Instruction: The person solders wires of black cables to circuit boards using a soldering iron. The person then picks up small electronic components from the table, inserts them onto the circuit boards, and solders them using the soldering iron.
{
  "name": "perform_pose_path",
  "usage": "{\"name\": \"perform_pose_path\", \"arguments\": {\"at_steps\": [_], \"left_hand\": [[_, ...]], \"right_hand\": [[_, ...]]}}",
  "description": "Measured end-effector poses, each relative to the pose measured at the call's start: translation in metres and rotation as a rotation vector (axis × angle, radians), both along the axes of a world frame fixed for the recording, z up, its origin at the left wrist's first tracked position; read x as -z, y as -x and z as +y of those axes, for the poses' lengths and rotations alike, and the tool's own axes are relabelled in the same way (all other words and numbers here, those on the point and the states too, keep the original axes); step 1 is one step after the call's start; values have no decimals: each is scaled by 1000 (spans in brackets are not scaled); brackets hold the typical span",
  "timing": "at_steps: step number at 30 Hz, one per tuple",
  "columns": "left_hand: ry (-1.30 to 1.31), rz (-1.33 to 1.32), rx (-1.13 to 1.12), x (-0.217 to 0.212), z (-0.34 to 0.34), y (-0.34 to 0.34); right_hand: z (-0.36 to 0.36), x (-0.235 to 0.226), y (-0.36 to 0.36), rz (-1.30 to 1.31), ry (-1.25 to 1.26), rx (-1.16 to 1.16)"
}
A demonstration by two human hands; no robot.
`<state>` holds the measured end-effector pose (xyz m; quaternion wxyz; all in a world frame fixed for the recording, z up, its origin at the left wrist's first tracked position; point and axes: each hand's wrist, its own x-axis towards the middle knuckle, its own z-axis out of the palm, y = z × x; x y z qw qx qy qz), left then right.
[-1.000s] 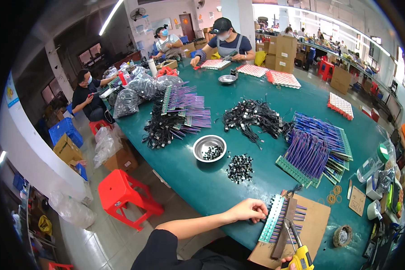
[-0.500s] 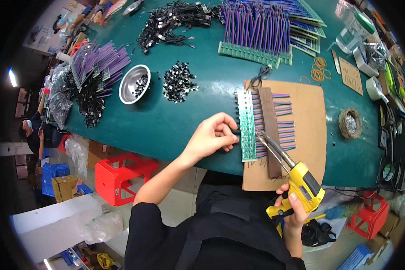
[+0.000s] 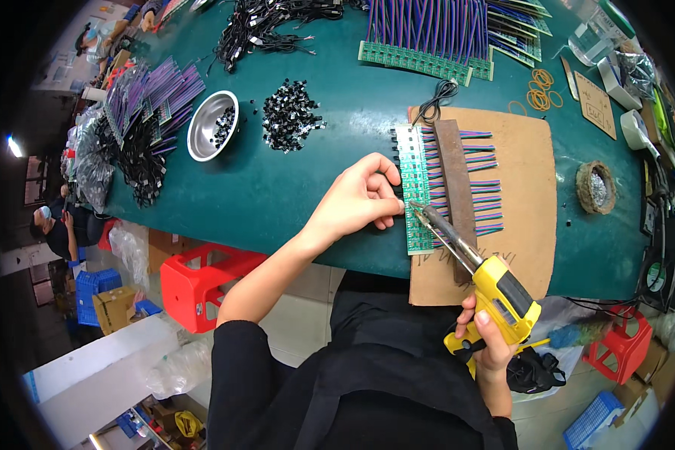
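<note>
My right hand [image 3: 487,330] is wrapped round the grip of a yellow soldering gun [image 3: 506,289]. Its tip reaches over the green circuit board [image 3: 415,187], close to my left fingertips. My left hand [image 3: 364,195] is closed in a pinch at the board's left edge; what it holds, if anything, is hidden by the fingers. Small black parts stick out along the upper left edge of that board. Coloured wires [image 3: 481,159] run from its right side beneath a brown bar [image 3: 453,172], which lies across them. All this rests on a cardboard sheet [image 3: 529,225].
Left on the green table [image 3: 277,217] are a metal bowl [image 3: 202,135] and a pile of small black parts [image 3: 289,120]. Wired boards [image 3: 420,60] and black cables [image 3: 255,37] lie at the back. A round holder [image 3: 595,187] and rubber bands [image 3: 541,91] lie right.
The soldering gun's tip has moved left across the board, nearer my left fingers. My left hand stays pinched at the board's edge. The whole view has shifted slightly.
</note>
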<state>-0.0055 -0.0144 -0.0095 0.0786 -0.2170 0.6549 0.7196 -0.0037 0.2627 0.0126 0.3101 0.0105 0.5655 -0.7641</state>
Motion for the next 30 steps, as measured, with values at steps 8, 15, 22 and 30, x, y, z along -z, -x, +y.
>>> {"name": "perform_pose_path", "arguments": {"at_steps": [8, 15, 22, 30], "left_hand": [[-16, -35, 38, 0, -5, 5], [-26, -31, 36, 1, -5, 4], [-8, -14, 29, 2, -3, 3], [-9, -17, 38, 1, -5, 3]], "right_hand": [[-5, -9, 6, -9, -77, -56], [1, -6, 4, -29, -54, -41], [-5, -15, 3, 19, -137, -50], [-3, -12, 0, -3, -113, -24]]}}
